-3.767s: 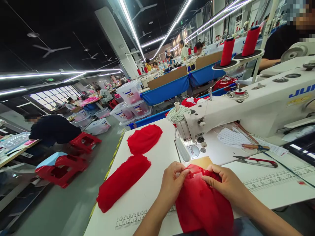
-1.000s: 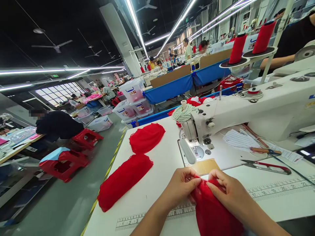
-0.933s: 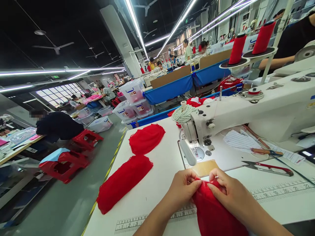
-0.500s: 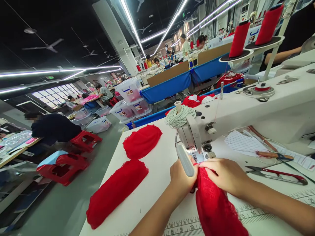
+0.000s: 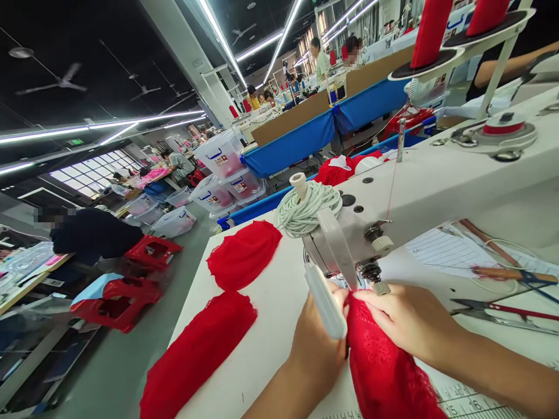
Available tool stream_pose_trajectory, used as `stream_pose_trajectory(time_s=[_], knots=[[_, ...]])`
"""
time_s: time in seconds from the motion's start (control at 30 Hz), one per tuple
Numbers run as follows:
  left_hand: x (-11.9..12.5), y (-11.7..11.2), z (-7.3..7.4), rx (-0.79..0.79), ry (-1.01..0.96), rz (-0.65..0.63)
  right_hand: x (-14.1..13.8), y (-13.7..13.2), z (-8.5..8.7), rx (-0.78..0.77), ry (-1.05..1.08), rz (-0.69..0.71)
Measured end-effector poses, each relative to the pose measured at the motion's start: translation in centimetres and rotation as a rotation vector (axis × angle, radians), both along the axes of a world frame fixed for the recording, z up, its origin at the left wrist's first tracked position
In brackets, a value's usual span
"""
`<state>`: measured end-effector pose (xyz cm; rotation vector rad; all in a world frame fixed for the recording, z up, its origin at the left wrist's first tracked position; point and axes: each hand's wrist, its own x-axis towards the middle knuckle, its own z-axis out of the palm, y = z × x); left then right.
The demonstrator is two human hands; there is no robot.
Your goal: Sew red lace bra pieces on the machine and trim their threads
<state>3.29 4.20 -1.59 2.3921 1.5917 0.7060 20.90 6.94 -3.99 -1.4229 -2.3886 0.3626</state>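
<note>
A strip of red lace fabric [image 5: 384, 361] runs from under the sewing machine's [image 5: 345, 244] needle area down toward me. My right hand [image 5: 410, 320] pinches its right edge close to the presser foot, thumb and fingers together. On the other side, my left hand [image 5: 317, 337] is closed at the fabric's left edge, its fingertips partly hidden behind the machine's pale lamp-like bar [image 5: 325, 299]. The needle itself is hard to make out. Two folded red fabric pieces, an upper one [image 5: 244, 253] and a longer lower one [image 5: 201, 358], lie left of my hands.
Thread snips [image 5: 502, 311], an orange-handled tool [image 5: 515, 274] and a lined paper [image 5: 449, 250] lie right of the machine. Pale cord [image 5: 308, 206] is coiled on the machine head. Red thread cones [image 5: 430, 35] stand behind. Red stools [image 5: 117, 299] and co-workers are beyond the table.
My head view has come closer and tilted, so the machine looks larger. Both hands stay at the red lace fabric by the presser foot. The folded pieces have not moved on the table.
</note>
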Motion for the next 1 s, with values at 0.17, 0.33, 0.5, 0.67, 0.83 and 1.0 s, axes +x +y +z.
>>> stream_pose_trajectory(time_s=[0.17, 0.33, 0.5, 0.67, 0.83, 1.0], knots=[[-0.9, -1.6, -1.5, 0.193, 0.421, -0.205, -0.1, 0.3, 0.5, 0.011, -0.023, 0.016], [-1.4, -1.8, -2.2, 0.242, 0.541, -0.195, -0.2, 0.1, 0.2, 0.124, -0.056, -0.011], [-1.6, -1.6, -2.4, 0.322, 0.513, -0.18, -0.2, 0.0, -0.3, 0.336, -0.071, -0.036], [-1.4, -1.6, -2.5, 0.358, 0.534, -0.162, -0.1, 0.0, -0.3, 0.335, -0.091, -0.061], [-1.3, -1.6, -2.4, 0.373, 0.533, -0.157, 0.0, 0.1, -0.4, 0.364, -0.056, -0.064], [-1.3, -1.6, -2.5, 0.362, 0.522, -0.151, -0.3, 0.5, -0.5, 0.405, -0.031, -0.067]])
